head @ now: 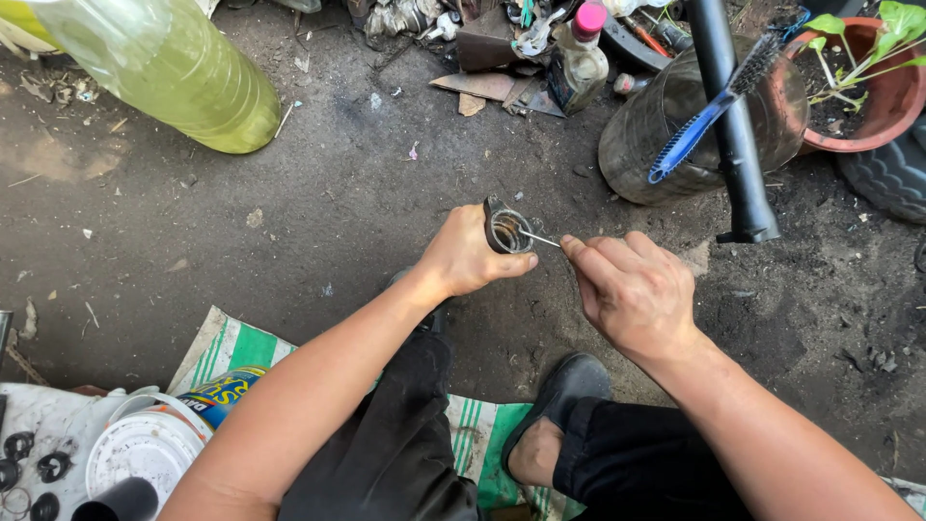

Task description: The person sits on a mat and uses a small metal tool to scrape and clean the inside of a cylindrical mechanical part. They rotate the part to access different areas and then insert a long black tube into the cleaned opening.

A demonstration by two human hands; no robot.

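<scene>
My left hand (466, 259) grips a small dark metal ring-shaped part (507, 230) above the dirt ground, its open side facing up. My right hand (632, 289) pinches a thin metal pick (541, 238) whose tip reaches into the ring. Both forearms stretch out from the bottom of the view, over my knees in black trousers and a dark shoe (559, 396).
A large yellow-green plastic bottle (169, 68) lies top left. A cut dark container (675, 125) with a blue-handled brush (709, 111), a black tube (731, 125), a terracotta plant pot (868, 92) and a pink-capped bottle (582, 58) stand behind. White lid (145, 453), black rings (53, 466), striped mat (241, 347) lower left.
</scene>
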